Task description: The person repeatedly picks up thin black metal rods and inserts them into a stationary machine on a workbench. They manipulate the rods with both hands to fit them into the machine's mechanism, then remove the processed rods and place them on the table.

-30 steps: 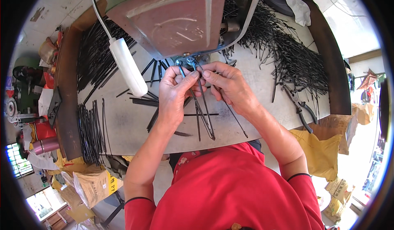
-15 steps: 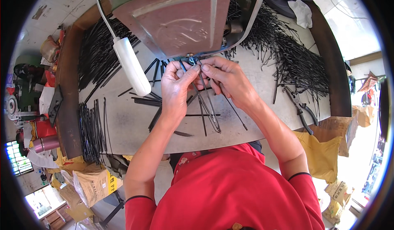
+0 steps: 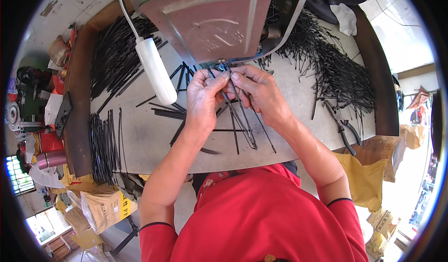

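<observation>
Both hands meet just below the lower edge of a reddish-brown machine head. My left hand pinches thin black rods between thumb and fingers. Close beside it, my right hand is closed, its thumb and forefinger pinching a rod near its upper end. The rods slant down toward the table's front edge. Their upper ends lie at the machine's underside, where fingertips partly cover them. Which rod each hand grips deeper inside is hidden.
Loose black rods lie left of my hands. Larger piles of rods fill the back left and back right. A white lamp hangs at left. Pliers rest at right. Raised brown boards edge the table.
The whole view has shifted slightly, so the machine and lamp appear farther right. Both hands keep their pinch beneath the machine; the rods' lower ends have swung a little.
</observation>
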The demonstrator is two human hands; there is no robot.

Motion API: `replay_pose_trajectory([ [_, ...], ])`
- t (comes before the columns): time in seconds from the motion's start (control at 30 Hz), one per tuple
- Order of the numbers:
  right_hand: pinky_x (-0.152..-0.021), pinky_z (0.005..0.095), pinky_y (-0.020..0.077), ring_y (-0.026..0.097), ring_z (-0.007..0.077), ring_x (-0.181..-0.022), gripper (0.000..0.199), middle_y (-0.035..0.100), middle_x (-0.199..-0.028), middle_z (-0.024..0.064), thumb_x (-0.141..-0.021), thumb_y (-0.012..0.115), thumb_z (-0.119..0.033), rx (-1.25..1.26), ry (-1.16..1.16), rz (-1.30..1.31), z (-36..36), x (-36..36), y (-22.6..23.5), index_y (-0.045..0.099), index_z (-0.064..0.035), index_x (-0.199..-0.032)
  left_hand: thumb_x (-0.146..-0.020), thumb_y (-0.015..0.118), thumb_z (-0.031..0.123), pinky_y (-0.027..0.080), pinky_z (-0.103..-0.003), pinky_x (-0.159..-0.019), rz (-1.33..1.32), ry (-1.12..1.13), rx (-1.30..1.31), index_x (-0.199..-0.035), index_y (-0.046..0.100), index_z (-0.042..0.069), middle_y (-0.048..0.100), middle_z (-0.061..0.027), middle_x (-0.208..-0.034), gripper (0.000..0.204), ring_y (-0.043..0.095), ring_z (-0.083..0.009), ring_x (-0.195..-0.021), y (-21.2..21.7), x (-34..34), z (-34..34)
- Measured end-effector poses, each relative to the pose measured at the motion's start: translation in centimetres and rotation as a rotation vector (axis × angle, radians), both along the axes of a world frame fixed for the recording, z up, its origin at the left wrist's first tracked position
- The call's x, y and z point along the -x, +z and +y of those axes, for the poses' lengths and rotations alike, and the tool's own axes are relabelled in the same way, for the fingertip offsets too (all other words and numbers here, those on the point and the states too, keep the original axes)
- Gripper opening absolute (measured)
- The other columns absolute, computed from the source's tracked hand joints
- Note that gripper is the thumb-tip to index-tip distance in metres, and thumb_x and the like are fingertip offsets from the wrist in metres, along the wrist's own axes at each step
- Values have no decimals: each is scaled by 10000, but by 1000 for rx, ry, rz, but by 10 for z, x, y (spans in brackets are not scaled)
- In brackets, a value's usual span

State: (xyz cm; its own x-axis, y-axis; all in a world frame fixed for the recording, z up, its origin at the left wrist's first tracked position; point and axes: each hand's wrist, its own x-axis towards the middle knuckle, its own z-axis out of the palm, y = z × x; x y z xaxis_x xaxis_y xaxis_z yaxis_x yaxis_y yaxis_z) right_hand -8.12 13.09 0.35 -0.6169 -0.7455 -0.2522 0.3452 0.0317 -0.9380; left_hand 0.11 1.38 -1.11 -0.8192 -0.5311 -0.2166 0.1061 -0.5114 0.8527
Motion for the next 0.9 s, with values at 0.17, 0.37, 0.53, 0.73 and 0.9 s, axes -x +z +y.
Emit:
replay_pose_trajectory([
  [0.17, -363, 181, 274, 441, 30, -478, 222, 573, -676, 5, -936, 526, -188, 78, -47, -91, -2, -6, -12, 600, -6, -1040, -851, 653, 83, 485, -258, -594, -46, 20, 16, -901, 484, 47, 600, -61, -727, 180, 585, -143, -614, 0, -2, 1],
  [0.37, -357, 179, 267, 434, 32, -471, 241, 562, -680, 6, -938, 525, -189, -18, -36, -4, -3, -8, 0, 598, -4, -1074, -840, 670, 104, 483, -236, -575, -83, 7, -20, -898, 486, 52, 603, -59, -731, 199, 589, -129, -612, 3, -3, -1],
  [0.53, -358, 193, 293, 457, 41, -472, 205, 556, -658, 6, -929, 529, -165, -26, -19, 9, -1, -2, -4, 610, -4, -1025, -831, 681, 107, 484, -235, -519, -168, -37, 67, -882, 488, 58, 623, -60, -713, 205, 596, -129, -557, 6, -1, -6],
  [0.73, -361, 196, 289, 456, 48, -469, 211, 552, -646, 11, -927, 530, -171, 40, -33, -90, -3, -4, -5, 610, -4, -1025, -825, 684, 86, 478, -243, -484, -159, -28, 60, -866, 478, 68, 612, -57, -698, 211, 598, -136, -543, 14, 0, -10],
  [0.9, -381, 222, 339, 473, 67, -463, 201, 550, -625, 22, -932, 509, -177, 44, -126, -27, -8, -17, -2, 591, -5, -995, -825, 680, 72, 447, -212, -522, -153, 16, 68, -901, 530, 76, 603, -21, -730, 168, 563, -96, -581, 9, -3, -5],
])
